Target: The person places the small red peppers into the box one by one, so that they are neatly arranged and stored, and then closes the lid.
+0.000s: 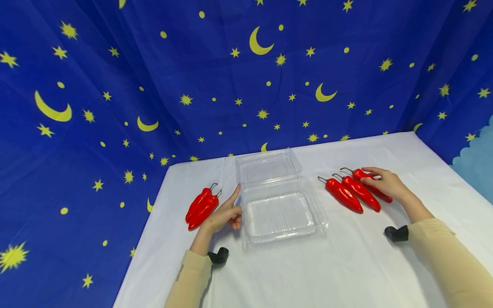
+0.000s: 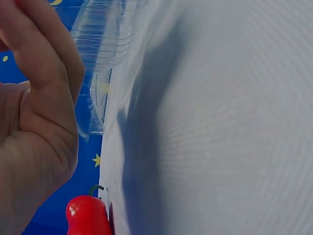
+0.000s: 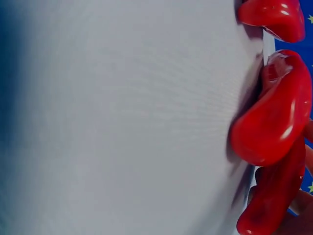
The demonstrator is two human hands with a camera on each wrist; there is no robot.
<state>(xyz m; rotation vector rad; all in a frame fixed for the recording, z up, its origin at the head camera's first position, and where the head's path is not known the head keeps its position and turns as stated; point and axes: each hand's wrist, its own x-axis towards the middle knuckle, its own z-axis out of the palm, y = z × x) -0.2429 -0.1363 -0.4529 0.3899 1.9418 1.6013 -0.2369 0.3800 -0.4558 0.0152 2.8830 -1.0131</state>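
A clear plastic clamshell container [image 1: 283,214] lies with its lid [image 1: 268,168] folded back, behind its base. At the container's left edge is my left hand [image 1: 223,215], index finger extended along the rim and the other fingers loosely bent; the left wrist view also shows the hand [image 2: 41,98] beside the clear plastic. On the right, my right hand [image 1: 387,183] holds the rightmost red pepper [image 1: 379,193] between thumb and fingers. Two more red peppers, a middle one [image 1: 362,193] and a left one [image 1: 344,196], lie beside it. The right wrist view shows the held pepper [image 3: 276,196] low at the right.
Two red peppers [image 1: 202,209] lie side by side left of my left hand. A white cloth [image 1: 308,273] covers the table, and a blue curtain [image 1: 215,64] with yellow moons and stars hangs behind and at the sides. Black wrist-worn pieces [image 1: 218,256] jut from both sleeves.
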